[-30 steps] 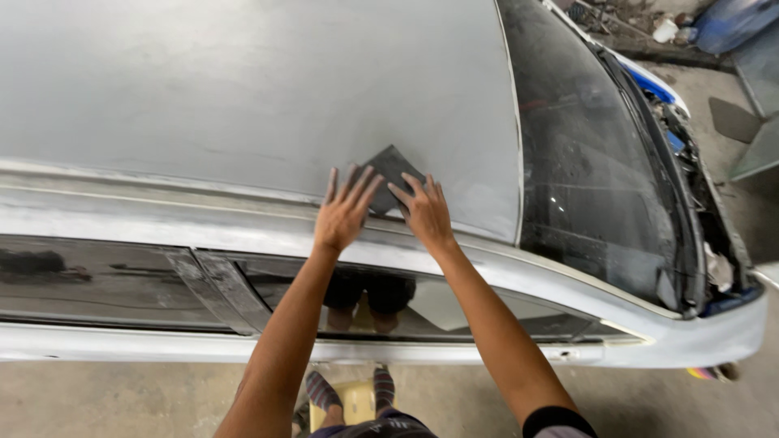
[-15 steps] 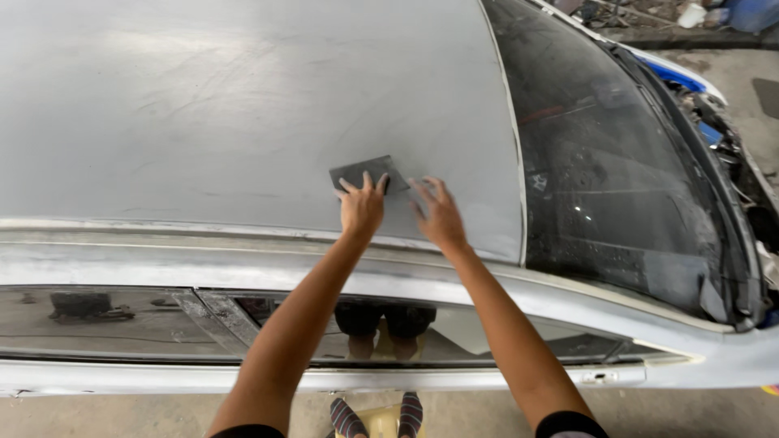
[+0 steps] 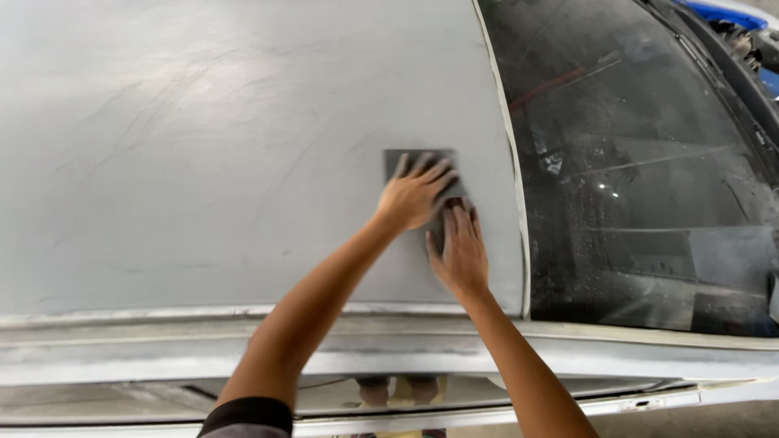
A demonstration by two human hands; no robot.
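Both hands (image 3: 438,219) pushed dark sanding sheet (image 3: 406,158) farther up grey car roof (image 3: 203,162).

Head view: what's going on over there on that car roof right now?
A person leans over a car roof, matte grey all over, and presses a dark grey sanding sheet flat against it with both bare hands. The left hand lies on the sheet's upper part, the right hand just below it. The sheet sits close to the roof's edge by the dusty windscreen.

no packages, labels, signs or screens in view (none legible either).
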